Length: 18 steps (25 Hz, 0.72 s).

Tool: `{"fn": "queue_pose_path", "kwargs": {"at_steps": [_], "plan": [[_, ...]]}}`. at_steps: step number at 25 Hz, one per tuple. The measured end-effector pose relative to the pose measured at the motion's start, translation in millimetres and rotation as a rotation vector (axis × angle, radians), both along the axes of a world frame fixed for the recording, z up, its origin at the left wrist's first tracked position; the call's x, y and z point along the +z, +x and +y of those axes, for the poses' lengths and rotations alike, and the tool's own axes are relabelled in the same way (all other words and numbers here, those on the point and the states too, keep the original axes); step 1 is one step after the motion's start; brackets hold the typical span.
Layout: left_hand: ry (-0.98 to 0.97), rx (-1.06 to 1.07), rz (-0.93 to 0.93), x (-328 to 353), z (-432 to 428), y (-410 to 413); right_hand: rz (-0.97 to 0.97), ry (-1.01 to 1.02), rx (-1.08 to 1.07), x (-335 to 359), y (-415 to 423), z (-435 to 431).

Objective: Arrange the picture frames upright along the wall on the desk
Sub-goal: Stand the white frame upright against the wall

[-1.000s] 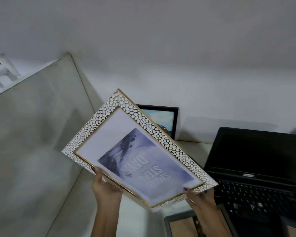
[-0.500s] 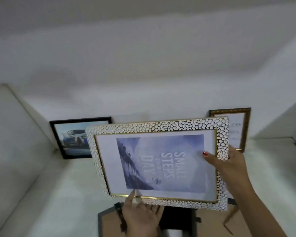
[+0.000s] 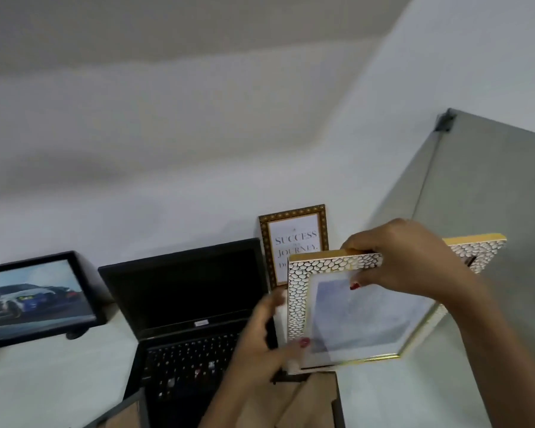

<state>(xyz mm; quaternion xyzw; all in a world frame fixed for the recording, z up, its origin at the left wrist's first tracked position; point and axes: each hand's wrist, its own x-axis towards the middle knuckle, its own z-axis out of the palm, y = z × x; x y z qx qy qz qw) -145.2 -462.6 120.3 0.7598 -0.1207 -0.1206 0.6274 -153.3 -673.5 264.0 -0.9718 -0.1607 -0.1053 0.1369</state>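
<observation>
I hold a white pebble-patterned frame with gold edges (image 3: 297, 291) above the desk's right side, its picture facing me. My left hand (image 3: 260, 344) grips its lower left corner. My right hand (image 3: 405, 261) grips its top edge. A small dark gold frame with a "Success" text (image 3: 294, 242) stands upright against the wall, just behind the held frame. At the far left a black frame with a car picture (image 3: 34, 298) leans against the wall.
An open black laptop (image 3: 186, 304) sits on the white desk (image 3: 44, 381) between the two standing frames. A frame lying face down (image 3: 309, 403) shows its brown back at the bottom. A grey partition panel (image 3: 488, 196) closes the desk's right side.
The view has swung right. The white frame has moved rightward, toward the partition, in front of the small gold frame. My right hand has shifted from its right side to its top edge.
</observation>
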Motion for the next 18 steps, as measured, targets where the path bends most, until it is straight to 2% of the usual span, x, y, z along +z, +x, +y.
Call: {"fn": "queue_pose_path", "kwargs": {"at_steps": [2,6,8,12,15,18], "plan": [[-0.001,-0.161,0.076,-18,-51,15,-0.034,-0.163,-0.090,-13,24,-26],[-0.043,-0.189,0.157,-36,-134,61,-0.068,-0.246,-0.195,-41,92,-75],[-0.004,-0.180,0.183,-37,-163,92,-0.090,-0.183,-0.238,-56,122,-99],[0.093,-0.113,0.210,-32,-213,165,-0.207,0.141,-0.372,-74,185,-145],[0.083,-0.111,0.197,-37,-235,208,-0.317,0.187,-0.320,-92,232,-165],[0.062,-0.079,0.198,-49,-244,238,-0.499,0.133,-0.293,-116,271,-176]]}}
